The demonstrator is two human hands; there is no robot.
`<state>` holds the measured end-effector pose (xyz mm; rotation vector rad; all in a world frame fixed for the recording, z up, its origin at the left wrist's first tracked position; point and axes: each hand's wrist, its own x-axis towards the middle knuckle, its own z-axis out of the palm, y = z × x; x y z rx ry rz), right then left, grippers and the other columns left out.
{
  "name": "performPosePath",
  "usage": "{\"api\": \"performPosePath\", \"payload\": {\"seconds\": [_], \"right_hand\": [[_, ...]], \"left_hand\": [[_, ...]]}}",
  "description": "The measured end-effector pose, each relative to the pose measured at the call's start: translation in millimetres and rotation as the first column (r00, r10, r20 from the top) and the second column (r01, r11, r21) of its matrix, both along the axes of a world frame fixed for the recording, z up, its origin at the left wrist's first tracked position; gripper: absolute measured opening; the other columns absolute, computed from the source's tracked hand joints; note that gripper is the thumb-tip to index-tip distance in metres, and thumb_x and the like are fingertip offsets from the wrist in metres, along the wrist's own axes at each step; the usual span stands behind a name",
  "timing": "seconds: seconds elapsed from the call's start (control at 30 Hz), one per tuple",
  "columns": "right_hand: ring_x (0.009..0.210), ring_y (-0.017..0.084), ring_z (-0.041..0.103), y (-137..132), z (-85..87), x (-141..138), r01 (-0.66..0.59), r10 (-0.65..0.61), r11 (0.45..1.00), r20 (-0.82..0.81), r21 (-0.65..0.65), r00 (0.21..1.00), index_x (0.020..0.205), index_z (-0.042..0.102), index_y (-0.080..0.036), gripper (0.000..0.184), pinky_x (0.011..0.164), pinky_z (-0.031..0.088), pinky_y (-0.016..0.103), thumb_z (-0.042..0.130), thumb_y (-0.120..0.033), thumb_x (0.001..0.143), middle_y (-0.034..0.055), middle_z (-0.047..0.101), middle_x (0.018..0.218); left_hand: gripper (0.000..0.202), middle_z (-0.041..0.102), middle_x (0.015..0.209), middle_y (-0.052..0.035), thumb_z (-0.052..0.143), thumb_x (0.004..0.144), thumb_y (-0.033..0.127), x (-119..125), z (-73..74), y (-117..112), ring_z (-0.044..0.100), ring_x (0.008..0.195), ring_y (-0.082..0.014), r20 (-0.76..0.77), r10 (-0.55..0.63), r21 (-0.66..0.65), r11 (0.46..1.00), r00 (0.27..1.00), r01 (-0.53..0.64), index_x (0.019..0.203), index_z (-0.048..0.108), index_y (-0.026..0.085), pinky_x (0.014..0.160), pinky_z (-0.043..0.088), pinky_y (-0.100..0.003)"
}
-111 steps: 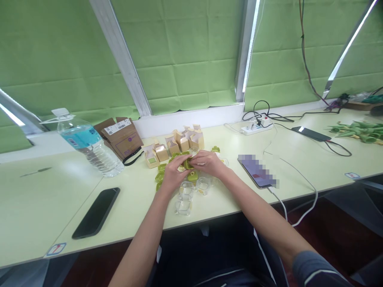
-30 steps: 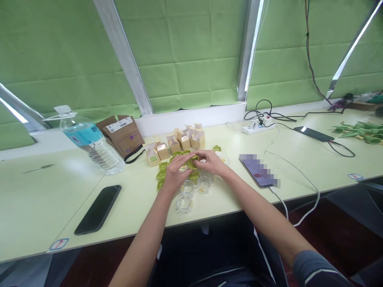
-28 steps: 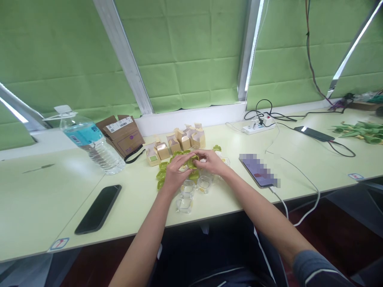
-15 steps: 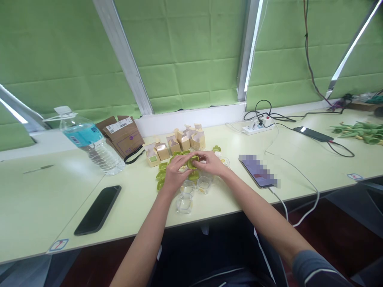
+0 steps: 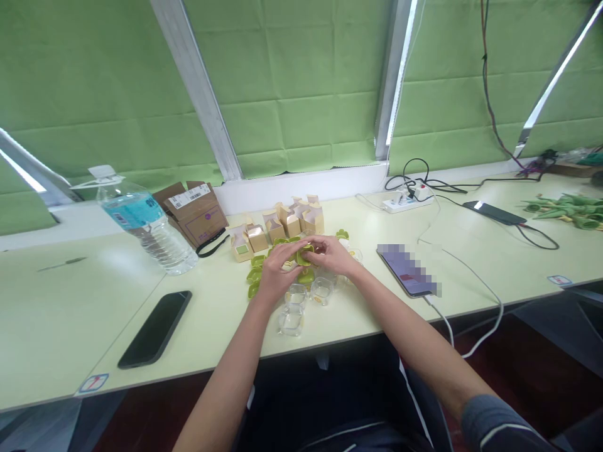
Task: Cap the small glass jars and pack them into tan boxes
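Beyond the front clear cup, left hand and right hand grip a green part, partly hidden.

Small olive-green piece is sitting between both hands, left hand and right hand pinching it from either side. It's looking hollow, open face tilting toward the wearer; right thumb is overlapping that face, fingers are hiding part of the rim. Another green piece is lying just on the near side of the hands. More green pieces are lying left of the left hand. Clear rounded-square cups are standing nearer the wearer than the hands.
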<state>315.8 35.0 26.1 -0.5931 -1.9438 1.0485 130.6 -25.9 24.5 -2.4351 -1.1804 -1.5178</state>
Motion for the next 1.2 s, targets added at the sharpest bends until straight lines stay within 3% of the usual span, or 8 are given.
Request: {"api": "performPosePath", "payload": {"seconds": [0.1, 0.2, 0.33, 0.5, 0.77, 0.83, 1.0, 1.2], "right_hand": [[0.068, 0.013, 0.062, -1.3, 3.9, 3.8, 0.038, -0.039, 0.999, 0.013, 0.016, 0.999, 0.114, 0.073, -0.02, 0.032, 0.063, 0.048, 0.024, 0.063, -0.04, 0.091, 0.001, 0.072, 0.085], [0.079, 0.016, 0.067, 2.6, 4.7, 10.2, 0.152, -0.152, 0.984, -0.004, 0.088, 0.988, 0.102, 0.075, -0.019, 0.035, 0.072, 0.05, 0.026, 0.055, -0.047, 0.097, 0.0033, 0.075, 0.089], [0.075, 0.016, 0.066, 11.5, 0.4, 17.4, 0.321, -0.355, 0.918, 0.124, 0.234, 0.926, 0.091, 0.074, -0.019, 0.032, 0.073, 0.047, 0.028, 0.054, -0.042, 0.098, 0.0036, 0.076, 0.083], [0.084, 0.02, 0.063, 14.8, -3.2, 20.2, 0.299, -0.458, 0.866, 0.392, 0.401, 0.798, 0.091, 0.076, -0.02, 0.022, 0.076, 0.043, 0.03, 0.064, -0.039, 0.09, 0.0062, 0.076, 0.088], [0.098, 0.03, 0.056, 8.1, -4.7, 17.0, 0.268, -0.529, 0.832, 0.548, 0.486, 0.648, 0.107, 0.081, -0.023, 0.041, 0.088, 0.041, 0.04, 0.07, -0.055, 0.084, 0.0159, 0.066, 0.1], [0.101, 0.031, 0.055, 8.2, -6.9, 15.3, 0.272, -0.539, 0.826, 0.553, 0.493, 0.636, 0.107, 0.081, -0.021, 0.041, 0.09, 0.041, 0.041, 0.07, -0.054, 0.084, 0.0169, 0.065, 0.1], [0.103, 0.031, 0.055, 11.5, -11.4, 10.8, 0.278, -0.546, 0.822, 0.55, 0.497, 0.633, 0.086, 0.081, -0.018, 0.026, 0.093, 0.041, 0.042, 0.072, -0.042, 0.084, 0.017, 0.066, 0.097], [0.1, 0.03, 0.056, 12.0, -9.3, 12.5, 0.295, -0.51, 0.844, 0.499, 0.448, 0.7, 0.088, 0.079, -0.018, 0.026, 0.088, 0.044, 0.04, 0.072, -0.042, 0.085, 0.0146, 0.07, 0.107]], "left_hand": [[0.047, 0.074, 0.118, -0.0072, 0.078, 0.083, 0.026, 0.9, 0.0, -0.4, 0.069, 0.107, -0.0247, 0.01, 0.046, -0.022, 0.999, 0.999, -0.045, 0.128, 0.066, 0.026, 0.096, 0.055, -0.044], [0.048, 0.074, 0.116, -0.0085, 0.078, 0.083, 0.037, 1.6, -0.4, -0.6, 0.069, 0.105, -0.025, 0.05, 0.107, -0.059, 0.993, 0.993, -0.104, 0.127, 0.065, 0.024, 0.094, 0.056, -0.043], [0.048, 0.072, 0.119, -0.0081, 0.077, 0.084, 0.042, 0.8, -1.6, 0.2, 0.069, 0.106, -0.0237, 0.091, 0.159, -0.095, 0.984, 0.983, -0.15, 0.127, 0.064, 0.024, 0.094, 0.056, -0.04], [0.048, 0.072, 0.118, -0.007, 0.076, 0.085, 0.041, 0.0, -3.0, 1.4, 0.068, 0.106, -0.0228, 0.073, 0.182, -0.104, 0.979, 0.981, -0.174, 0.128, 0.064, 0.024, 0.095, 0.056, -0.039], [0.048, 0.072, 0.118, -0.0082, 0.076, 0.085, 0.039, -0.6, -6.9, 4.0, 0.069, 0.105, -0.0237, 0.055, 0.18, -0.094, 0.98, 0.982, -0.175, 0.127, 0.063, 0.023, 0.093, 0.056, -0.04], [0.047, 0.072, 0.118, -0.0082, 0.076, 0.085, 0.038, -0.2, -7.0, 4.0, 0.069, 0.105, -0.0237, 0.049, 0.186, -0.092, 0.979, 0.981, -0.181, 0.127, 0.063, 0.023, 0.092, 0.056, -0.04], [0.046, 0.072, 0.116, -0.0082, 0.076, 0.085, 0.036, 0.3, -6.3, 3.1, 0.069, 0.105, -0.0237, 0.036, 0.186, -0.093, 0.979, 0.982, -0.182, 0.127, 0.063, 0.024, 0.092, 0.056, -0.04], [0.047, 0.072, 0.117, -0.0081, 0.077, 0.085, 0.036, -0.3, -6.2, 2.7, 0.069, 0.104, -0.0235, 0.023, 0.181, -0.087, 0.98, 0.983, -0.179, 0.127, 0.062, 0.024, 0.091, 0.055, -0.039]]}}
